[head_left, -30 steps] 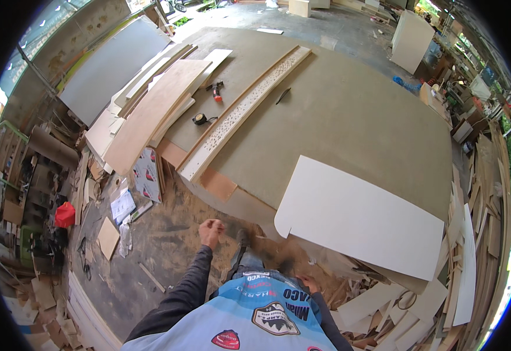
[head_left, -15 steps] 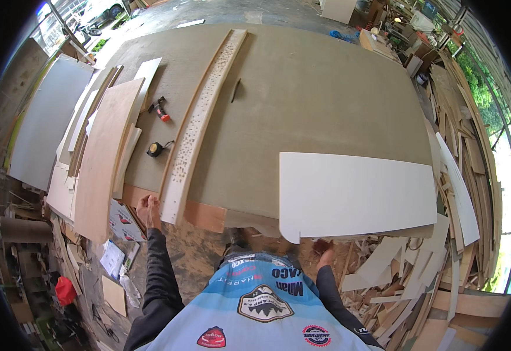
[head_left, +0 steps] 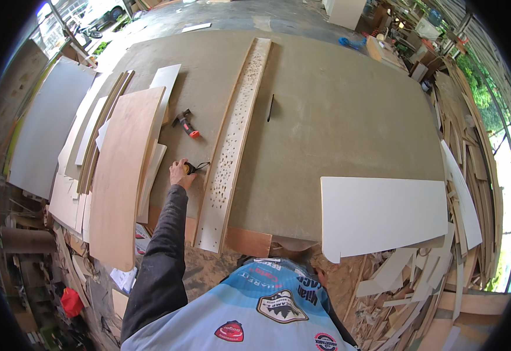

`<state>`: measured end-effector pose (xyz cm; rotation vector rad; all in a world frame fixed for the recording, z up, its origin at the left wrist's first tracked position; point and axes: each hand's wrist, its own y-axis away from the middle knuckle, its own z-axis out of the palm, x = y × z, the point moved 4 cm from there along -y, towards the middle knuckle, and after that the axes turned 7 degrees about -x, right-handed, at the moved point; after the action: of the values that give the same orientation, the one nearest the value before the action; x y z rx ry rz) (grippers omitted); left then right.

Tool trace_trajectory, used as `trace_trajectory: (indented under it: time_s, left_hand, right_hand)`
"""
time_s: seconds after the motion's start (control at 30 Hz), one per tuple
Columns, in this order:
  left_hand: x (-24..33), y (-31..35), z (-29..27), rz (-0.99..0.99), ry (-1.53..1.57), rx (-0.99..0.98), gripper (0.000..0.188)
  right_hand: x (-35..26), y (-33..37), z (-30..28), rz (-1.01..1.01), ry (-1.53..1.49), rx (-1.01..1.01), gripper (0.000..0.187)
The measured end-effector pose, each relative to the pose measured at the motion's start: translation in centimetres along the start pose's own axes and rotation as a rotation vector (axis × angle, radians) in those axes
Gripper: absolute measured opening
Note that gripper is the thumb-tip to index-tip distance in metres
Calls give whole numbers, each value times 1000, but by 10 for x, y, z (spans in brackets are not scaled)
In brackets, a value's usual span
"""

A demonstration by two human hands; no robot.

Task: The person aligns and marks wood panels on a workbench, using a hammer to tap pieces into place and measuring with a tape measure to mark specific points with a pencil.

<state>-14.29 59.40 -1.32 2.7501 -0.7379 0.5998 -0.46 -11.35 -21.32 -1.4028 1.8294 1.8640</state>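
My left hand (head_left: 179, 175) reaches over the left part of the worktable and is closed around a black and yellow tape measure (head_left: 190, 168). A dark strap from the tape measure trails toward a long white board (head_left: 227, 158) with many small holes, lying lengthwise on the table. Beyond that hand lies a hammer (head_left: 187, 124) with a red-ended black handle. To the right of the long board is a thin dark stick (head_left: 271, 107), perhaps a pencil. My right hand (head_left: 322, 277) hangs low beside my body, below the table edge; its fingers are mostly hidden.
A white panel (head_left: 384, 213) with a notched corner lies at the table's (head_left: 337, 123) near right. Wooden and white boards (head_left: 121, 169) are stacked at the left. Offcuts (head_left: 396, 275) heap up on the right. A red thing (head_left: 71, 302) is at the lower left.
My left hand has moved forward from the table's near edge and taken hold of the tape measure. My right hand has drawn back against my body. The whole view has shifted.
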Motion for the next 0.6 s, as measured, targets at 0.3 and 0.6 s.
trace_trajectory:
  time_s: [0.3, 0.6]
  left_hand:
    - [3, 29, -13, -113, 534, 234, 61]
    - [69, 151, -21, -178, 1083, 185, 57]
  right_hand:
    - [9, 14, -36, -157, 127, 417, 42]
    - [-195, 79, 59, -467, 472, -401, 34]
